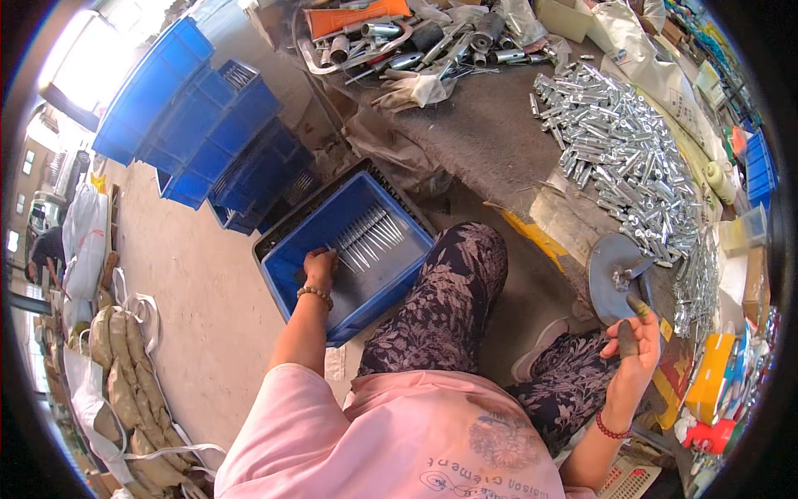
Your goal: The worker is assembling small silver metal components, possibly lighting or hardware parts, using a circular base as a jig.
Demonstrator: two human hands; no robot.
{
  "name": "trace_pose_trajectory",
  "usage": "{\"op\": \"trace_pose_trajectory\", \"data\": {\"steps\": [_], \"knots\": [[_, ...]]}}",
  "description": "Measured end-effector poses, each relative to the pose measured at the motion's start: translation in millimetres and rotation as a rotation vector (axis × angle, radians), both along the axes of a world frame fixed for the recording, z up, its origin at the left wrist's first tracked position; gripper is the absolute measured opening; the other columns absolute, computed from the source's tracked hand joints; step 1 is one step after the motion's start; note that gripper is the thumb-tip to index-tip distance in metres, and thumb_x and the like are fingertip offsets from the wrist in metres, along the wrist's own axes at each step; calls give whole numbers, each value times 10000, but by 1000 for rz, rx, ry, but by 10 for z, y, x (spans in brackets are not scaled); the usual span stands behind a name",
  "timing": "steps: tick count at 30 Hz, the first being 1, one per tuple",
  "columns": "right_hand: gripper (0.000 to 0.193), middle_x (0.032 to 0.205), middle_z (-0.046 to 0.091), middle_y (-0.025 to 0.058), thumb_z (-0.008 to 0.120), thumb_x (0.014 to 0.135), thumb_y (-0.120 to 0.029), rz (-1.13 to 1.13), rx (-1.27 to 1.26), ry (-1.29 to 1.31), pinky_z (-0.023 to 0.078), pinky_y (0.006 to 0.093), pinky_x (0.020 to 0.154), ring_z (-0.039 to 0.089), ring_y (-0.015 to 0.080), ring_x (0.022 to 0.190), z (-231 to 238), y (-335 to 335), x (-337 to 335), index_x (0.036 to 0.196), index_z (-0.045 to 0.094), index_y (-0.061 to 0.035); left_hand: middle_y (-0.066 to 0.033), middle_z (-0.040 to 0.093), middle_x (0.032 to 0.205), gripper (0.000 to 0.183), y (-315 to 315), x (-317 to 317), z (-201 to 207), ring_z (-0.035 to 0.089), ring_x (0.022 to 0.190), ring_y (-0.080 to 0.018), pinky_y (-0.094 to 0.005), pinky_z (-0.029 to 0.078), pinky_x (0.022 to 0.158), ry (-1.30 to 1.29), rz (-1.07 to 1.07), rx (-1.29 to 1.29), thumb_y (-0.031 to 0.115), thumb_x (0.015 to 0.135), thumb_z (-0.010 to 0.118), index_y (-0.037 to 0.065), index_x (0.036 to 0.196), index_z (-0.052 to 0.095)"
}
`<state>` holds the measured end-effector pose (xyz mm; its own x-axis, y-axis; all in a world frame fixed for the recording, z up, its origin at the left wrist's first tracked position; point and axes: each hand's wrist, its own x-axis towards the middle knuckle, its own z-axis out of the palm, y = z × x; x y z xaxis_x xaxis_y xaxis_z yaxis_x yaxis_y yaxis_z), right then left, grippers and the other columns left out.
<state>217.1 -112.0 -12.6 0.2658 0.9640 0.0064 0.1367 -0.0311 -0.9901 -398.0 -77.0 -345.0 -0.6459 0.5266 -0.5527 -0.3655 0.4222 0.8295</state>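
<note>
My left hand (pixel 320 268) reaches into a blue plastic bin (pixel 287 287), its fingers curled at the near-left end of a row of slim silver metal rods (pixel 370 237). The rods lie side by side on the bin's grey bottom. Whatever these fingers pinch is hidden. My right hand (pixel 638 337) is raised beside a round grey metal disc (pixel 611 287) with a small bracket on it. Its thumb and forefinger, in dark finger covers, are spread with nothing between them. Beyond the disc lies a big heap of short silver metal sleeves (pixel 619 141).
Blue bins (pixel 179 108) are stacked at the far left. Thin metal rods (pixel 697 287) lie in a bundle right of the disc. Tools and a work glove (pixel 416 90) clutter the bench's far end. Brown sacks (pixel 125 382) lie at left. An orange-yellow box (pixel 711 378) stands at right.
</note>
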Motion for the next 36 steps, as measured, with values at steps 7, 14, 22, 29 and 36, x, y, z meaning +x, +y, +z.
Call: {"op": "trace_pose_trajectory", "data": {"steps": [7,14,22,29,36], "knots": [[429,932,713,42,758,1070,-232,7,16,6,479,195,594,604,52,679,2,-12,-2,1407,633,2,-86,708,821,136,68,43,5,651,678,-207,-342,535,620,32,19,-21,125,960,780,52,876,704],[410,948,718,49,741,1071,-204,-1,10,-8,486,205,614,618,64,700,21,-28,-19,1407,632,5,-69,666,791,181,97,189,128,630,688,-215,-335,514,644,-47,-6,99,122,950,773,89,805,671],[390,952,718,54,715,1080,-163,21,19,-1,491,198,618,618,55,704,1,-22,-9,1417,630,14,-77,665,764,84,92,110,27,627,604,-204,-315,474,522,-124,104,95,10,956,743,32,917,671],[381,959,714,57,705,1083,-138,13,24,-5,495,196,623,614,55,707,3,-22,-21,1423,629,15,-84,688,800,113,64,68,18,634,608,-188,-297,497,515,-193,134,123,-22,954,749,28,1010,664],[373,961,714,58,701,1084,-126,8,23,-10,495,196,623,613,57,705,-18,-28,-11,1423,631,13,-81,687,786,62,74,189,123,618,589,-180,-284,473,502,-166,103,116,5,975,725,26,945,675]]}}
